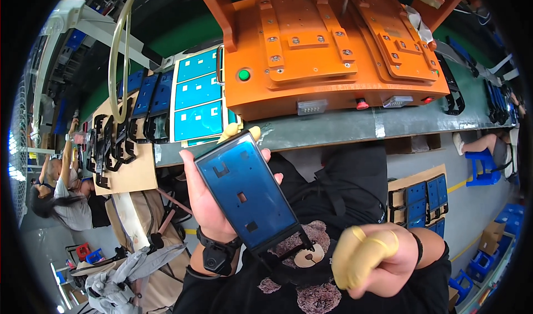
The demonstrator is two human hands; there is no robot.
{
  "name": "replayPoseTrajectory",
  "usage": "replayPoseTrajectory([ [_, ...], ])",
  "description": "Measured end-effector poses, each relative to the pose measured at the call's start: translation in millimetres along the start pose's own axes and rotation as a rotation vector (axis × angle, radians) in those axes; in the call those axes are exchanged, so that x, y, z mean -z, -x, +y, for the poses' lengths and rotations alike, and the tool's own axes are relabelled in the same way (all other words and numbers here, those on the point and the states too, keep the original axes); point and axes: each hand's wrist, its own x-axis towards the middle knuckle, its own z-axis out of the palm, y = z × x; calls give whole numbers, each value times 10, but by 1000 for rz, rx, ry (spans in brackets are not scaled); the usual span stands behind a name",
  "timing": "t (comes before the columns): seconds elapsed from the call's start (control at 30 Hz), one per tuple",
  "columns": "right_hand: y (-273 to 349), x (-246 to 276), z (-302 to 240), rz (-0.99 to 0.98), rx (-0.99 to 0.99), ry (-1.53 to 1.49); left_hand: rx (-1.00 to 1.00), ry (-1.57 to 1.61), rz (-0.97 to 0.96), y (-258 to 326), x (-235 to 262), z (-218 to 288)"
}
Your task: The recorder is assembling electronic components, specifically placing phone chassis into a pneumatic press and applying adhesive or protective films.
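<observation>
Blue-filmed panel (246, 193), a flat rectangular frame with black edging and small cut-outs, is held in the left hand (206, 203) above the lap, just short of the near edge of the bench (355, 126). The fingers of that hand are wrapped from beneath: the thumb lies along the panel's left long edge, and fingertips (276, 177) show past its right edge, two of them in yellow finger cots near the top corner. The grip is closed on the panel. The long axis is seen to run from upper left, nearest the bench, to lower right, toward the body, with the blue face turned up toward the camera.

The right hand (377, 258) is held apart, lower right of the panel's near end, curled into a loose fist. Yellow cots are worn on two of its fingers. Nothing is seen in it, though the inside of the fist is hidden. The panel's lower end is the part nearest to this hand; the left hand is the only one in contact.

On the bench beyond, an orange fixture (327, 47) with a green button is noted, and to its left a stack of teal sheets (198, 100) and further blue panels (147, 100). A black wrist device (214, 257) is worn on the left forearm.
</observation>
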Motion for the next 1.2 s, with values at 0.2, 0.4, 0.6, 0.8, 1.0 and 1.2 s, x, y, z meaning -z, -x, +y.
replayPoseTrajectory([
  [0.2,-88,30,158,204,-173,282,-35,5,-93,122,-35,-46],
  [0.4,-67,68,154,432,-153,265,-51,-123,-194,194,-48,-148],
  [0.6,-6,184,204,446,-164,368,-34,-74,-365,154,-27,-153],
  [0.8,-2,226,276,447,-127,423,-39,-255,-345,154,-99,-110],
  [1.0,-12,257,348,441,-64,390,-24,-343,-215,202,-148,-67],
  [1.2,14,291,412,453,-40,366,-41,-544,-230,187,-164,-36],
])
